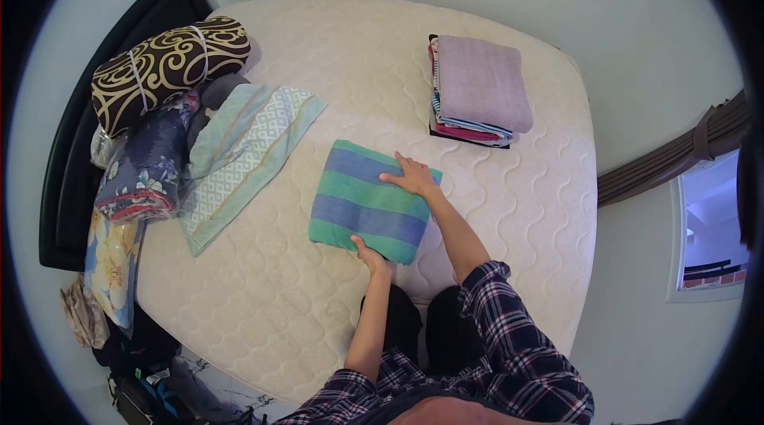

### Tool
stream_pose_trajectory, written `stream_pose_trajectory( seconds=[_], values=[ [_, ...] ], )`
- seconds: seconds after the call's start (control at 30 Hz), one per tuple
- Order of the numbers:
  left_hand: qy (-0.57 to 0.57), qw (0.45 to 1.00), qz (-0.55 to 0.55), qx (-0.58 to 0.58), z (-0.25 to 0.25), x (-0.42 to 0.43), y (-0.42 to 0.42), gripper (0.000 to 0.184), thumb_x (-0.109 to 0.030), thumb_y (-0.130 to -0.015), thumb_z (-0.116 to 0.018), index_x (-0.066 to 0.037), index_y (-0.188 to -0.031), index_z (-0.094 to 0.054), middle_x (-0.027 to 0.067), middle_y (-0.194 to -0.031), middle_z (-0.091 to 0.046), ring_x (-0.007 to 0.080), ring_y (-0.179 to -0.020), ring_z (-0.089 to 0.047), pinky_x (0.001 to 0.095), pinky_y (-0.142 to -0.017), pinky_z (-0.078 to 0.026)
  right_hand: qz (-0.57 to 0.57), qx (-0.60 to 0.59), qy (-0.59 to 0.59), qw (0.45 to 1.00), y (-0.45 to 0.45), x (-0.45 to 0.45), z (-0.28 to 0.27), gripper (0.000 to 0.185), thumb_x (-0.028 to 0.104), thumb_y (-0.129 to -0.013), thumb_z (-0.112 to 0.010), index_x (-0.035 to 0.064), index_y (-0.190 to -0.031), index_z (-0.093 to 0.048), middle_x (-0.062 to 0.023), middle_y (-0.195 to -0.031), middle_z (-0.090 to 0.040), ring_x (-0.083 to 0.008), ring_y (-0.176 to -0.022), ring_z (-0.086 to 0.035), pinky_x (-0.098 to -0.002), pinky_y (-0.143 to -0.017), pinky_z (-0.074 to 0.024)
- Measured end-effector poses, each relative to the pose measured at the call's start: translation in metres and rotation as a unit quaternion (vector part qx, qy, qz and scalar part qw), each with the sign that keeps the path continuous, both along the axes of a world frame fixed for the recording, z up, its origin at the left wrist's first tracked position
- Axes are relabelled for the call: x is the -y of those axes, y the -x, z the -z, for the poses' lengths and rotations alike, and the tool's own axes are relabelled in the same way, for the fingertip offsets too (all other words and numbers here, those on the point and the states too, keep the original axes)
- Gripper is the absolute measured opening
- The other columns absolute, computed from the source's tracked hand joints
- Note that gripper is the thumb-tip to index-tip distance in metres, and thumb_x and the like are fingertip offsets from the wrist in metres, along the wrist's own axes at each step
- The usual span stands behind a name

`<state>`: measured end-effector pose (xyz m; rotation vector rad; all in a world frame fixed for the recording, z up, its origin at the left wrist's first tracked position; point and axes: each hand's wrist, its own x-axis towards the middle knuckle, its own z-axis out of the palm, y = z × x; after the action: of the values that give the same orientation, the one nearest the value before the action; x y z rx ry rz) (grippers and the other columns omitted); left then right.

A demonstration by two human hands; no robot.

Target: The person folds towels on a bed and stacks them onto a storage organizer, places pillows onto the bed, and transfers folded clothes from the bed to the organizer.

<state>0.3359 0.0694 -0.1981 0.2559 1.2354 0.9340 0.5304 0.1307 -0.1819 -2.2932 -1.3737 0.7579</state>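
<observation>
A folded towel with green and blue stripes (370, 200) lies on the cream mattress (263, 306) in front of me. My left hand (371, 256) is at its near edge, thumb on top and the other fingers hidden beneath or behind the edge. My right hand (412, 175) rests on the towel's upper right part, fingers apart. Up and to the left, a pale green and white patterned towel (253, 156) is spread out unevenly. A neat stack topped by a mauve towel (484, 83) sits at the upper right of the mattress.
At the left, a rolled brown and cream bundle (171, 71) and a wrapped floral bundle (147, 161) lean near the dark headboard (68, 178). Bags (147, 393) are on the floor at lower left. A tied brown curtain (668, 156) hangs at right.
</observation>
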Motion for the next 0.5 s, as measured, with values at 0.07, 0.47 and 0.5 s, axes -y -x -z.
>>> stream_pose_trajectory(
  seconds=[0.07,0.47,0.5],
  values=[
    [-0.019,1.0,-0.015,-0.012,-0.014,0.001,-0.001,0.075,-0.058,-0.08,-0.036,-0.001,-0.127,-0.025,0.0125,-0.127,-0.033,0.0271,-0.113,-0.035,0.0382,-0.094,-0.029,0.002,-0.031,0.018,0.999,-0.001,0.0,-0.004,0.098,0.074,-0.058,-0.046,0.0069,-0.127,-0.03,-0.0197,-0.123,-0.038,-0.0314,-0.113,-0.039,-0.0408,-0.094,-0.0284],
    [-0.158,0.946,0.283,0.018,-0.054,-0.059,0.054,0.074,-0.055,-0.08,-0.039,0.0,-0.127,-0.025,0.0146,-0.126,-0.034,0.0249,-0.112,-0.037,0.0348,-0.094,-0.03,0.039,-0.471,-0.098,0.876,0.015,0.103,-0.034,0.087,0.042,-0.064,-0.068,-0.0027,-0.126,-0.026,-0.0144,-0.121,-0.04,-0.0222,-0.113,-0.036,-0.0328,-0.093,-0.0284],
    [-0.179,0.935,0.306,-0.031,-0.073,-0.062,0.047,0.072,-0.053,-0.08,-0.039,0.001,-0.126,-0.027,0.015,-0.124,-0.037,0.0241,-0.11,-0.04,0.0336,-0.093,-0.032,0.051,-0.469,-0.164,0.866,0.014,0.108,-0.04,0.081,0.037,-0.067,-0.067,-0.0008,-0.126,-0.026,-0.0131,-0.12,-0.04,-0.0214,-0.111,-0.037,-0.0326,-0.093,-0.0291]
  ],
)
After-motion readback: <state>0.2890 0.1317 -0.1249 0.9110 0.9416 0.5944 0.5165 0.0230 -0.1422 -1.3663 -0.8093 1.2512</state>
